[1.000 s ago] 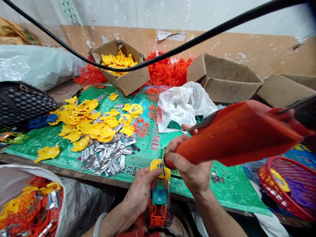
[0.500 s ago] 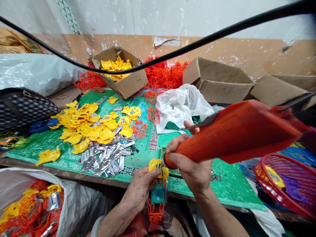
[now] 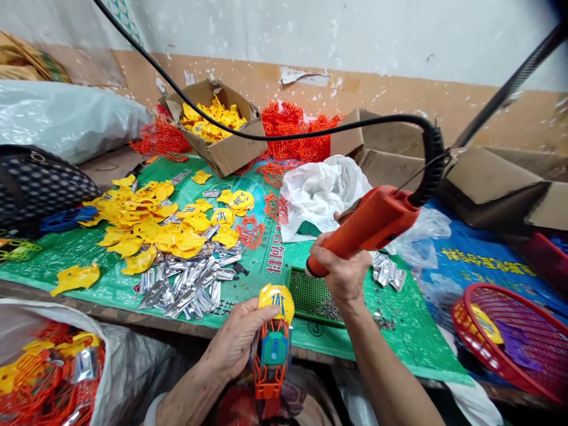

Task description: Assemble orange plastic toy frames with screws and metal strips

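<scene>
My left hand (image 3: pixel 239 328) grips a toy car body (image 3: pixel 273 349) with a yellow plastic front, an orange frame and a green middle, close to my lap. Wrapped round the grip of a red electric screwdriver (image 3: pixel 368 228), my right hand (image 3: pixel 348 275) holds it above the table, its nose pointing down and left. Under that nose is a green tray (image 3: pixel 306 290) with small metal screws at its right side. The screwdriver's tip is apart from the toy car. Silver plastic pieces (image 3: pixel 195 284) and yellow plastic parts (image 3: pixel 151 222) lie heaped to the left.
A cardboard box (image 3: pixel 235 148) of yellow parts stands at the back, beside red frames (image 3: pixel 297 127). A white plastic bag (image 3: pixel 326 189) lies mid-table. The black cable (image 3: pixel 284 135) loops across. A red basket (image 3: pixel 461 319) is at right, a sack of parts (image 3: pixel 128 361) at lower left.
My right hand has lifted the screwdriver off the toy car's yellow front and swung it right, over the tray. The toy car in my left hand has shifted slightly left.
</scene>
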The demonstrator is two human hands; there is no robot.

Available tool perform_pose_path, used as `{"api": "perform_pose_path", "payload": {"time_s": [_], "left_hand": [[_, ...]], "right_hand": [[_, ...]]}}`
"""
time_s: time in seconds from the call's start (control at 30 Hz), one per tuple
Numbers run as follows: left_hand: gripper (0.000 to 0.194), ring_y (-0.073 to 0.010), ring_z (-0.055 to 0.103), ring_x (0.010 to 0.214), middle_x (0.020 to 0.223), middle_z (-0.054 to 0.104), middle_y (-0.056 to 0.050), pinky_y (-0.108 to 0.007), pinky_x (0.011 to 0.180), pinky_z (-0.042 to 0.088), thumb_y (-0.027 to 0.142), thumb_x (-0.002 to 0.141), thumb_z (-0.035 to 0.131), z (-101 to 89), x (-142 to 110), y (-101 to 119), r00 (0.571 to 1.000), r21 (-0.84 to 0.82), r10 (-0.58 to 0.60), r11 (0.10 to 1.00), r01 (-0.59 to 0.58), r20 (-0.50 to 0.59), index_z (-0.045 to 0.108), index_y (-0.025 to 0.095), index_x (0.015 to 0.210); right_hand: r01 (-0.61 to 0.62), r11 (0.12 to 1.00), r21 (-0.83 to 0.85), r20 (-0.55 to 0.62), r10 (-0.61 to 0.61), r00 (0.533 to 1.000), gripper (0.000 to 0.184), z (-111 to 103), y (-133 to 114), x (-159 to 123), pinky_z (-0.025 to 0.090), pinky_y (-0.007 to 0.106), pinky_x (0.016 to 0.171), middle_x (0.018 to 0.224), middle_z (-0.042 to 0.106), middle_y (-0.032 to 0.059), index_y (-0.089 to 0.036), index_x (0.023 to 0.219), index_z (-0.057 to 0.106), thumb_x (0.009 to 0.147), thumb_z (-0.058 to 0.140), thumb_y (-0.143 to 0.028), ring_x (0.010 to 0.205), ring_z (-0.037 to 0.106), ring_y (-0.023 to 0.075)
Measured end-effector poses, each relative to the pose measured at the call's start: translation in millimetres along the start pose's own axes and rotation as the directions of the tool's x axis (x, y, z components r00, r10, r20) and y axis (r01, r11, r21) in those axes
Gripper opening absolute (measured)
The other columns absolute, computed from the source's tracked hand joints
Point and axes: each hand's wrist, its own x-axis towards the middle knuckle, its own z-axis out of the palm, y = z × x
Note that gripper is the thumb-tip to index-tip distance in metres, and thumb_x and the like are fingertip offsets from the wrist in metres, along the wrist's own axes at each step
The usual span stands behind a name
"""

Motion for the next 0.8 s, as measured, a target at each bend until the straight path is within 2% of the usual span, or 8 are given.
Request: {"api": "perform_pose_path", "payload": {"time_s": [0.8], "left_hand": [[0.025,-0.0130,0.063,0.053,0.063,0.071,-0.007,-0.021,0.053,0.051,0.028,0.068,0.082,-0.6,6.2,0.8,0.999,-0.056,-0.050,0.997,0.049,-0.016,0.073,0.009,0.082]], "right_hand": [[0.000,0.996,-0.085,0.008,0.000,1.000,0.011,6.4,4.9,-1.3,0.048,0.030,0.051,0.056,0.063,-0.0040,-0.019,0.059,0.065,0.056,0.075,-0.019,0.051,0.055,0.0132]]}}
